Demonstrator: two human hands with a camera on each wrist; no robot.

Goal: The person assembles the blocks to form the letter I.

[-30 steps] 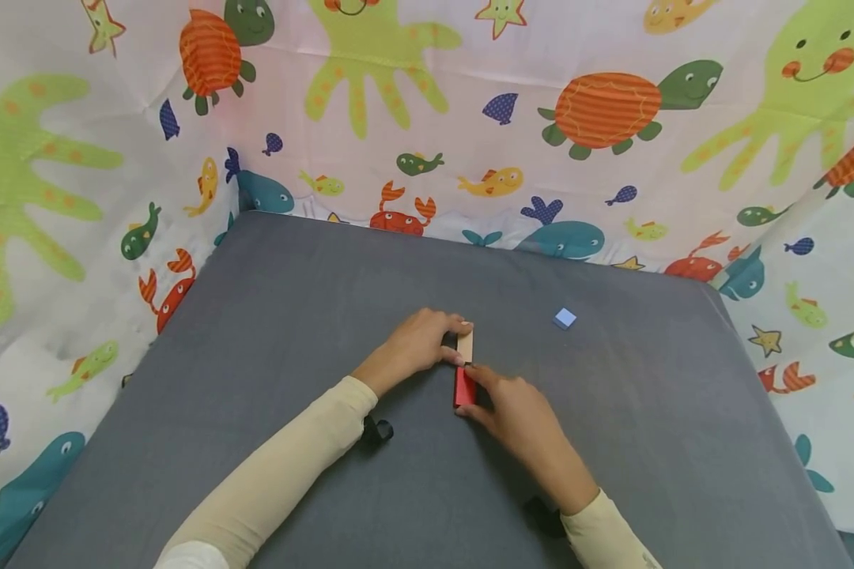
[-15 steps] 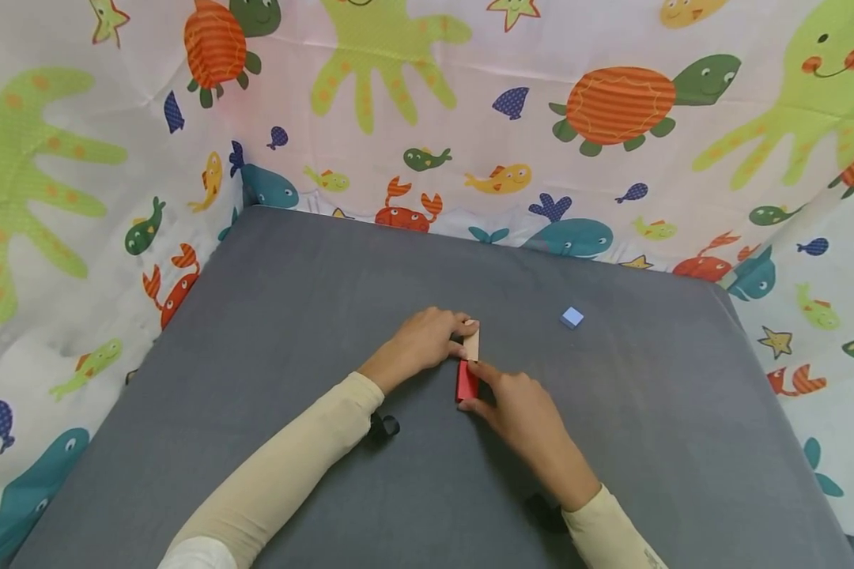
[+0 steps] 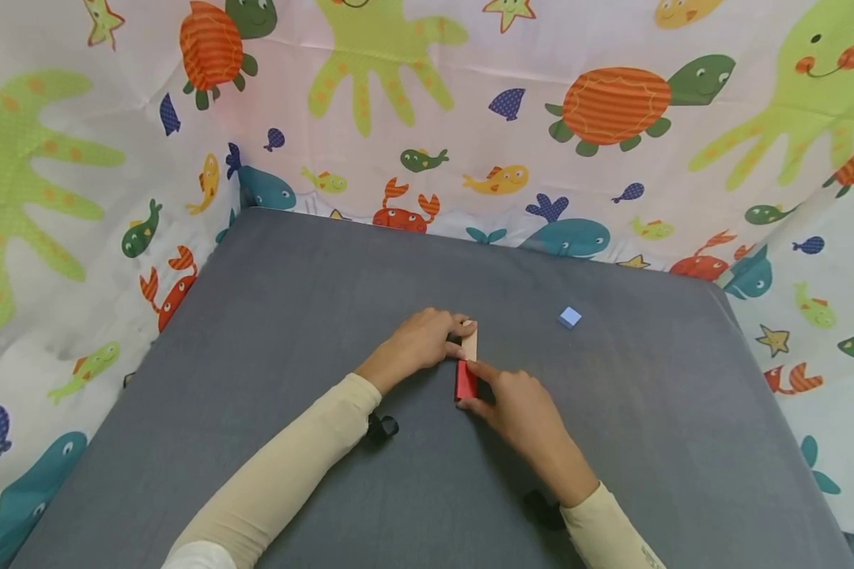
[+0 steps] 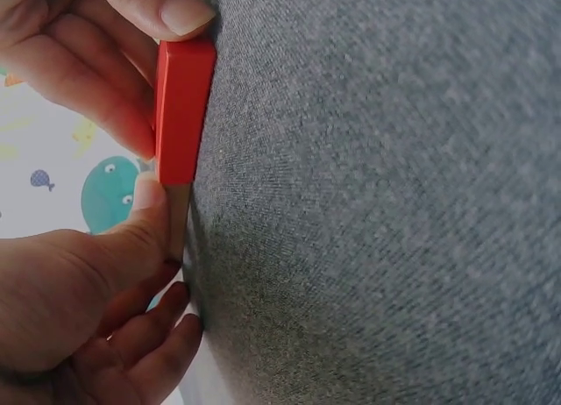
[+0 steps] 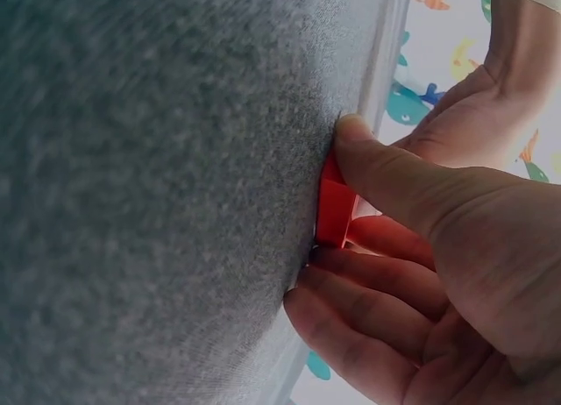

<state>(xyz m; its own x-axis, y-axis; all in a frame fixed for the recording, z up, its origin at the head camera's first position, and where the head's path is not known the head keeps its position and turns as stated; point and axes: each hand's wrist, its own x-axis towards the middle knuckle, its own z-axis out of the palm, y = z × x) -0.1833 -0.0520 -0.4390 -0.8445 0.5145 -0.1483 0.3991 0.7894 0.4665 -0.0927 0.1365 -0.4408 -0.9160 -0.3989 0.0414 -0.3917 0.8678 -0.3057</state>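
Note:
In the head view a red block (image 3: pixel 466 381) and a pale wooden block (image 3: pixel 470 341) lie end to end on the grey cloth, their ends meeting. My left hand (image 3: pixel 421 340) pinches the pale block between thumb and fingers from its left side. My right hand (image 3: pixel 518 403) holds the red block by its two ends, thumb at the near end and index finger at the far end. Up close in the left wrist view, the red block (image 4: pixel 184 111) stands in line with the pale block (image 4: pixel 178 221), which the left fingers partly cover. The right wrist view shows the red block (image 5: pixel 335 208) beside my thumb.
A small light blue block (image 3: pixel 570 318) lies farther back to the right, apart from both hands. Black straps (image 3: pixel 383 427) hang by the wrists. A cloth printed with sea animals (image 3: pixel 370 166) rises behind and beside the grey table surface (image 3: pixel 313 276).
The thin dark gap between the red and pale blocks has closed, the red block having moved slightly toward the pale one. Both hands keep their holds. The head view shifted a little.

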